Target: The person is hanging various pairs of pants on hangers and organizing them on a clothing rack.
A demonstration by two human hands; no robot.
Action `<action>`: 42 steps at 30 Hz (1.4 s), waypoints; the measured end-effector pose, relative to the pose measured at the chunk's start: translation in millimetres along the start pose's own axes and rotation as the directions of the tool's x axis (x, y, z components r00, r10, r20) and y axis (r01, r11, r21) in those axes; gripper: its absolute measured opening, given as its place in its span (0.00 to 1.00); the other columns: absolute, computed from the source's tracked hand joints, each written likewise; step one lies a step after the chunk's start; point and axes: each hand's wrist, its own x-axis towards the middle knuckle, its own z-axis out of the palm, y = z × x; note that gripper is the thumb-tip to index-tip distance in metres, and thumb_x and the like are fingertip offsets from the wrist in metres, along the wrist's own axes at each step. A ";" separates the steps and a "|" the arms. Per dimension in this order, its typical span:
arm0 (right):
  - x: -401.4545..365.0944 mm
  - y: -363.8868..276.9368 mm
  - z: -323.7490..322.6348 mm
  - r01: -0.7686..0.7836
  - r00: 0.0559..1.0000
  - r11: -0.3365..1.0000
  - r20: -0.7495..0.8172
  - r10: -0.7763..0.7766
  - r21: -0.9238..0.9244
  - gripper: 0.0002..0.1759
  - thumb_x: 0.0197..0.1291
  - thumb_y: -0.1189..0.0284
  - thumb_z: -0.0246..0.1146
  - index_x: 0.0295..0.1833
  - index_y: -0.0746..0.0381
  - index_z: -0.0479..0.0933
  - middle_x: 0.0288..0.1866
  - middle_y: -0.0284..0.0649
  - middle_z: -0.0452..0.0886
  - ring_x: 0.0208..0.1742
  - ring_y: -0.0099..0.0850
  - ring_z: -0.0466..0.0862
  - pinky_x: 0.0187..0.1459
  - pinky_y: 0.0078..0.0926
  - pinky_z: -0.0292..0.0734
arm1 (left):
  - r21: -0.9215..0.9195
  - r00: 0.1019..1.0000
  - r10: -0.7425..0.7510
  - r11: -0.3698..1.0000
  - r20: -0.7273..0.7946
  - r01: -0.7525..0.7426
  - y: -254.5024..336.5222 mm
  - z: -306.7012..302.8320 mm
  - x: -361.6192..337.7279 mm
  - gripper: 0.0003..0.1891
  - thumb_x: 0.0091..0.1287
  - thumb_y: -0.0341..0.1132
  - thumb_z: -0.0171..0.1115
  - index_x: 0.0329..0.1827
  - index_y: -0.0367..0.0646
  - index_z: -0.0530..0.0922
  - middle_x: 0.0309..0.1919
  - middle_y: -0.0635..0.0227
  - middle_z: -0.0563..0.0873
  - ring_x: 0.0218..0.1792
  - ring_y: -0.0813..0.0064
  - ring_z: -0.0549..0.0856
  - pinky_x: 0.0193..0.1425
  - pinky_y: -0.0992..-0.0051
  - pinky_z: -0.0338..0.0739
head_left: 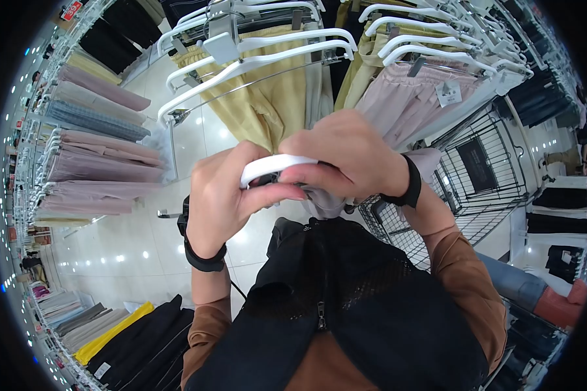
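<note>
My left hand [220,195] and my right hand [349,153] grip a white clothes hanger [261,168] in front of my chest, thumbs along its near side. Its curved top bar shows between the fingers; the rest is hidden behind the hands. A pale mauve garment [323,203] hangs below them, partly covered by my fingers. Just beyond the hands, yellow trousers [254,111] hang from white hangers on a rack. Pale pink trousers [401,98] with a white tag [448,93] hang to their right.
A black wire shopping cart [482,163] stands close on my right. Racks of folded-over pink trousers [104,163] line the left side. Black and yellow garments [120,329] hang at lower left. Another person's jeans-clad leg [512,277] shows at lower right, over the pale tiled floor [130,247].
</note>
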 end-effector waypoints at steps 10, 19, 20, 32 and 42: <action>4.2 12.3 17.4 0.004 0.930 0.998 -0.368 0.019 0.062 0.10 0.62 0.67 0.63 0.39 0.64 0.79 0.21 0.39 0.76 0.16 0.34 0.72 0.22 0.24 0.66 | -0.154 0.662 -0.127 0.988 -0.739 0.017 -12.4 -34.8 -118.9 0.19 0.74 0.40 0.46 0.32 0.32 0.73 0.21 0.62 0.76 0.25 0.74 0.74 0.36 0.77 0.68; 23.2 9.4 49.6 -0.216 0.777 0.920 -0.513 0.364 0.326 0.25 0.72 0.53 0.48 0.41 0.68 0.72 0.27 0.36 0.74 0.29 0.21 0.72 0.33 0.18 0.67 | -0.563 0.533 -0.747 0.657 -0.396 0.502 -148.7 21.6 -227.3 0.28 0.65 0.38 0.64 0.65 0.38 0.65 0.58 0.62 0.75 0.58 0.72 0.74 0.59 0.69 0.70; 26.7 10.7 56.2 -0.214 0.785 0.918 -0.500 0.365 0.335 0.25 0.72 0.53 0.48 0.41 0.68 0.72 0.27 0.36 0.74 0.29 0.21 0.72 0.33 0.18 0.67 | -0.722 0.550 -0.789 0.547 -0.275 0.424 -159.6 27.8 -226.5 0.31 0.65 0.40 0.64 0.67 0.38 0.64 0.59 0.63 0.74 0.59 0.71 0.73 0.62 0.68 0.68; 17.5 47.5 141.1 -0.430 0.657 0.757 -0.405 0.636 0.491 0.18 0.75 0.63 0.45 0.42 0.67 0.73 0.30 0.30 0.73 0.30 0.16 0.67 0.34 0.14 0.64 | -0.476 0.382 -0.506 0.861 -0.773 0.178 -154.1 -120.1 -206.5 0.18 0.61 0.39 0.68 0.45 0.33 0.76 0.38 0.61 0.82 0.37 0.74 0.80 0.44 0.74 0.75; 130.1 12.8 193.3 -0.134 0.876 0.964 -0.482 0.008 -0.228 0.20 0.59 0.70 0.62 0.54 0.69 0.72 0.51 0.50 0.77 0.49 0.45 0.77 0.51 0.34 0.72 | -0.230 0.460 -0.193 0.973 -0.867 -0.024 -152.4 -217.7 -168.1 0.20 0.50 0.38 0.75 0.35 0.35 0.73 0.33 0.58 0.80 0.28 0.69 0.78 0.30 0.73 0.73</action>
